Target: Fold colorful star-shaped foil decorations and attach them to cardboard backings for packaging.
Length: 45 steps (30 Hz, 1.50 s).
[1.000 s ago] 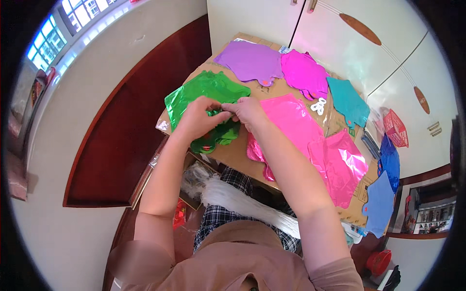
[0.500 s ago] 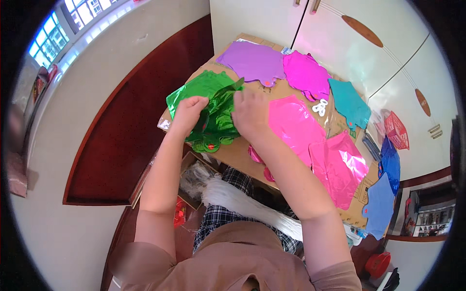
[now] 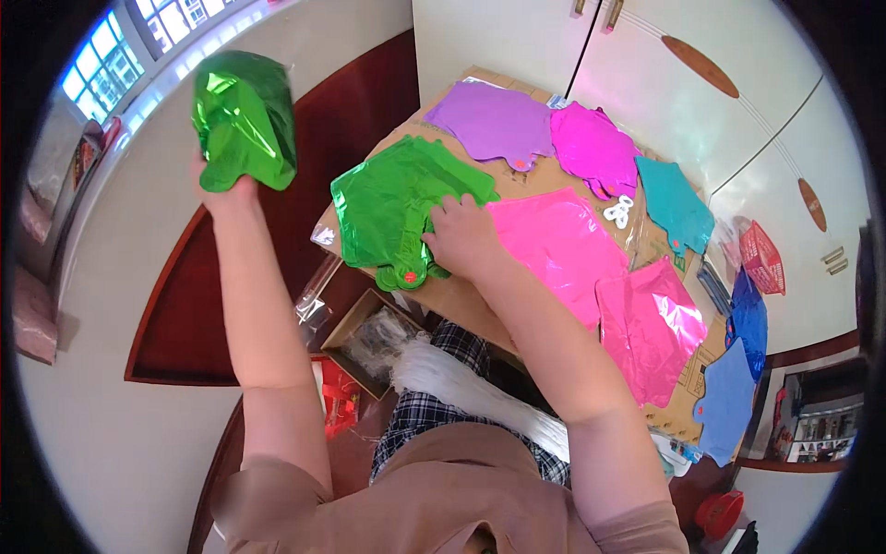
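My left hand is raised at the far left, closed around the lower end of a crumpled, shiny green foil balloon that hangs in the air beside the wall. Its fingers are mostly hidden behind the foil. My right hand rests its bent, slightly parted fingers on the right side of a pile of flat green foil balloons. A rounded tab with a red dot sticks out at the pile's near edge. Beside that hand lie pink foil balloons, flat on the cardboard-covered table.
Along the far side lie purple, magenta and teal foil balloons. Blue ones are at the right edge. A bundle of white string crosses my lap, near an open cardboard box. White cabinets stand behind.
My left hand has moved up and left, carrying one green foil balloon off the pile. The right hand has lowered onto the remaining green pile.
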Each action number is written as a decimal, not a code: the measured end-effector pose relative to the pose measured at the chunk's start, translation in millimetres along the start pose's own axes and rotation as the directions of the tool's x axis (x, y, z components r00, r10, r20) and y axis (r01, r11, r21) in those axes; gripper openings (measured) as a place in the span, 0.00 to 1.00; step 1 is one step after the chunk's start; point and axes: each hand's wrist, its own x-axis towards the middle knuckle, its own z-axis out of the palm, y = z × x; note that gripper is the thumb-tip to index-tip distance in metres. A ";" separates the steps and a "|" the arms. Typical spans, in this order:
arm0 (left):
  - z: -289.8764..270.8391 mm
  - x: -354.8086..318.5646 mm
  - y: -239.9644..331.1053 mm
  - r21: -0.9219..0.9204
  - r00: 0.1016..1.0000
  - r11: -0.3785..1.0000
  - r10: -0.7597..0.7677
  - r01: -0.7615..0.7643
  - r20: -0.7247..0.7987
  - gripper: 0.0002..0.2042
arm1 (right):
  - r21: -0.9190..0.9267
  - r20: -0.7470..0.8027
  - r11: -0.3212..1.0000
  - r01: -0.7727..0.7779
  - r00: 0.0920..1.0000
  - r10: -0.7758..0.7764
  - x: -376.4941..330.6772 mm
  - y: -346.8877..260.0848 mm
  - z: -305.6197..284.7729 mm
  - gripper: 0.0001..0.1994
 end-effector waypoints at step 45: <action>58.4 -353.5 -179.8 0.293 0.037 0.437 -0.505 -0.851 0.862 0.21 | 0.283 -0.057 0.452 -0.846 0.456 0.888 -318.6 186.3 -125.2 0.19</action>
